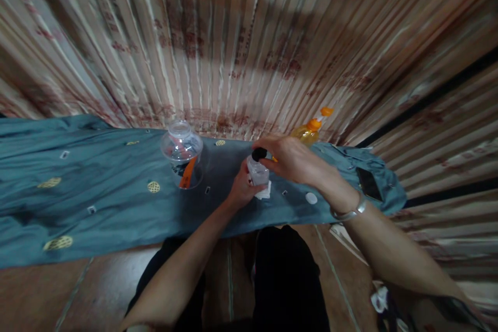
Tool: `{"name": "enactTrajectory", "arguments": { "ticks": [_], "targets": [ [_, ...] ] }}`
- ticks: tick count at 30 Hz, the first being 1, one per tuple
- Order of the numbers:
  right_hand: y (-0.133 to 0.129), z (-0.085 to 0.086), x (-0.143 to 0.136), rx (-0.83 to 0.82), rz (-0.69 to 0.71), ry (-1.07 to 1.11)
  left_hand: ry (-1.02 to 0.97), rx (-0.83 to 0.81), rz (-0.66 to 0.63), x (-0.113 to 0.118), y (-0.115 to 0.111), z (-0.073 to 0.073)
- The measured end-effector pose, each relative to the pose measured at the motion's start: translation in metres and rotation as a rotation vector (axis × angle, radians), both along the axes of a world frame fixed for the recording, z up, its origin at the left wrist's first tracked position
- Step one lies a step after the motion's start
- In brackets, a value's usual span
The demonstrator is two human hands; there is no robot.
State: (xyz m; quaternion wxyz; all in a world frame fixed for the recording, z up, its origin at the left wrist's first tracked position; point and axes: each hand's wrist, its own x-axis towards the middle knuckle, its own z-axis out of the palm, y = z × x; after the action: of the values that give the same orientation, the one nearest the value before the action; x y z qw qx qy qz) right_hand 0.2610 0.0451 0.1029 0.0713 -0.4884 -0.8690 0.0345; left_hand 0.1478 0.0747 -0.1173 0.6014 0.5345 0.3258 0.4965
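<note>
My left hand (pixel 241 187) is wrapped round a small clear bottle (pixel 257 171), holding it upright near the middle of the cloth-covered table. From above, my right hand (pixel 286 158) grips a round black cap (pixel 259 154) at the bottle's mouth. Whether the cap is screwed on or loose, I cannot tell. Under the bottle's base lies a folded white tissue (pixel 264 192). A bottle of yellow liquid with an orange pump top (pixel 311 129) stands just behind my right hand, partly hidden by it.
Left of my hands stands a large clear plastic cup with a domed lid (pixel 182 153). A white disc (pixel 311 198) and a dark phone (pixel 369 184) lie to the right on the blue-green cloth (pixel 128 207). Pleated curtains (pixel 218 36) hang close behind.
</note>
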Motion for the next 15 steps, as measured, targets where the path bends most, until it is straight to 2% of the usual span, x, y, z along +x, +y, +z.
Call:
{"name": "enactTrajectory", "arguments": {
  "ticks": [8, 15],
  "targets": [
    [0.003, 0.01, -0.007, -0.023, 0.045, -0.311, -0.003, 0.012, -0.018, 0.001, -0.002, 0.011],
    [0.005, 0.012, -0.008, 0.005, -0.014, -0.445, 0.033, 0.018, -0.018, 0.0, -0.005, 0.02]
  ]
}}
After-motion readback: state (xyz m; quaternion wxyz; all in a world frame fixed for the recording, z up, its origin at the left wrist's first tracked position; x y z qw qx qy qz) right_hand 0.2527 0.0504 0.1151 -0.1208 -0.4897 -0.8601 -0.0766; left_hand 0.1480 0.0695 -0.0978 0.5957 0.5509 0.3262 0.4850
